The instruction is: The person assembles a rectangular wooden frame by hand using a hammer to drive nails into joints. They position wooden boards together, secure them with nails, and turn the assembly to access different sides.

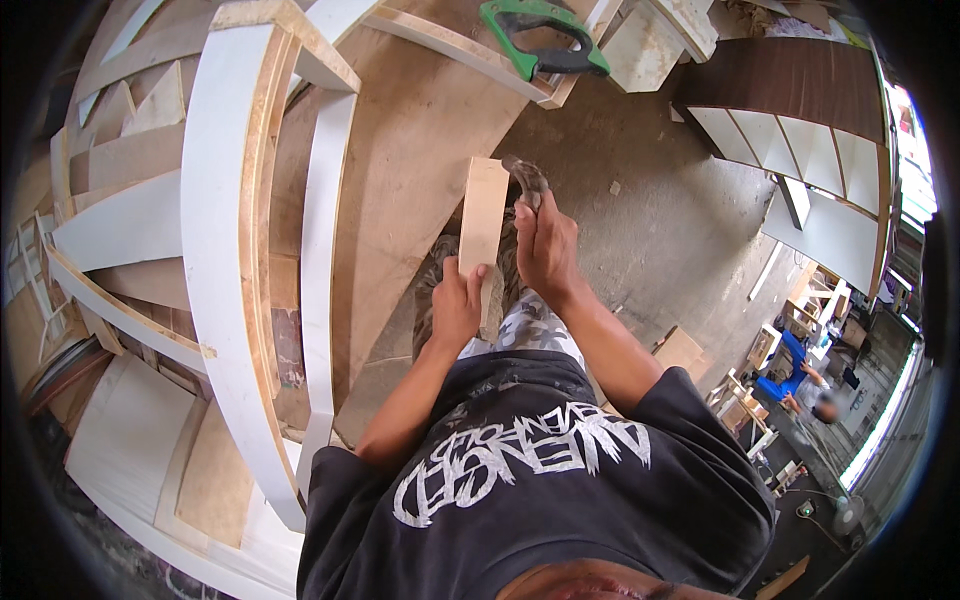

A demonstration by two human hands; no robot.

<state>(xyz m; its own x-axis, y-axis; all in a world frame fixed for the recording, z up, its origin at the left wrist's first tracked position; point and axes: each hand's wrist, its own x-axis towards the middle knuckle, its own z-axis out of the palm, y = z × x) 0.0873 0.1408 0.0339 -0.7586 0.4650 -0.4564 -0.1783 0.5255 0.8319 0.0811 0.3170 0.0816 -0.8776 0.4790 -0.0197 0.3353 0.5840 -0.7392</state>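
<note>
My left hand (462,305) is wrapped round the lower part of a narrow, pale wooden board (484,205), which stands up in front of my lap. My right hand (548,245) is closed round a hammer (527,180), gripped close under its dark, worn metal head. That head is beside the board's top right corner; whether it touches the wood I cannot tell. The hammer's handle is mostly hidden by my fist. Beyond the board, a hand saw with a green and black handle (515,45) rests on a wooden frame.
At my left stands a tall frame of white-faced boards (225,200), with more panels stacked behind it. A plywood sheet (400,160) lies beside it. A dark brown cabinet (790,85) stands at the far right on the concrete floor (640,190). Another person in blue (790,365) works farther right.
</note>
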